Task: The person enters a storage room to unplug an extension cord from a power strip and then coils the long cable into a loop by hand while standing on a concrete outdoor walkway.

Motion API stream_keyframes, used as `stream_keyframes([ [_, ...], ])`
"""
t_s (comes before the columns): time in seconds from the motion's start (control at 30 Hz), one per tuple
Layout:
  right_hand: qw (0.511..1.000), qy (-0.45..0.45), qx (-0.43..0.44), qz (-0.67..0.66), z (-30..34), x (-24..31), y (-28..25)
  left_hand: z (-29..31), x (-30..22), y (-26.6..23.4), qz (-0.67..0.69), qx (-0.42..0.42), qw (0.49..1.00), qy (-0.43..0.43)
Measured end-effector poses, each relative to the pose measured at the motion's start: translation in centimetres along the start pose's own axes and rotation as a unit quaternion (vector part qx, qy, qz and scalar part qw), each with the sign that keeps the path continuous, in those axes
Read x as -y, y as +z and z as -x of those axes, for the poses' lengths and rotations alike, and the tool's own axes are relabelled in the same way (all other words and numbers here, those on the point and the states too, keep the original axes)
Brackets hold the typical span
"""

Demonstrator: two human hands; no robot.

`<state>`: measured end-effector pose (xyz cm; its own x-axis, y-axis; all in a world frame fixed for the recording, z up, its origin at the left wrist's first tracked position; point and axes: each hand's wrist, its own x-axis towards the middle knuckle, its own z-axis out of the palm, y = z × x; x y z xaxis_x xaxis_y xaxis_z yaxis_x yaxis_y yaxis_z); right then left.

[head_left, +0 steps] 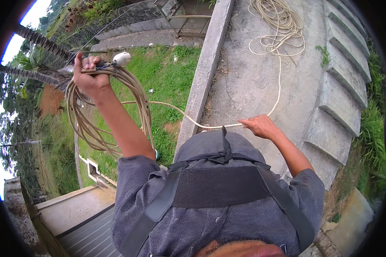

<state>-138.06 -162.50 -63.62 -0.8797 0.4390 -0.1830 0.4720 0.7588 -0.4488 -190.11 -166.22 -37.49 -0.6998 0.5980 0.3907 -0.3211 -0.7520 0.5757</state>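
My left hand (91,78), raised at the left, is closed round the top of a coiled beige cable (138,91). Several loops hang down from it beside my forearm. A white plug-like end piece (122,59) sticks out by the fingers; its exact kind is unclear. From the coil a single length of cable (176,107) crosses in front of my body to my right hand (261,126), whose fingers are closed on it. Past that hand the cable runs away over the concrete to a loose, tangled heap of cable (283,21).
A low concrete wall (206,64) divides the grey concrete path (244,81) from the grass (171,77) on the left. Stepped concrete slabs (339,107) line the right side, with plants beyond. A metal roof (90,235) lies at the lower left; palm trunks (38,38) rise at the upper left.
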Motion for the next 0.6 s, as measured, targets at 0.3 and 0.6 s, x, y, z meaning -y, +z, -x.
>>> stream_keyframes([
  [0.3, 0.985, -0.145, -0.074, 0.05, -2.5, 7.8, -7.0, 26.5, 24.5, 2.3, -0.251, 0.105, 0.728, -0.63],
  [0.6, 0.983, -0.072, -0.167, -0.003, 6.4, 1.7, -5.3, 35.8, 33.6, 9.9, -0.191, 0.249, 0.571, -0.759],
])
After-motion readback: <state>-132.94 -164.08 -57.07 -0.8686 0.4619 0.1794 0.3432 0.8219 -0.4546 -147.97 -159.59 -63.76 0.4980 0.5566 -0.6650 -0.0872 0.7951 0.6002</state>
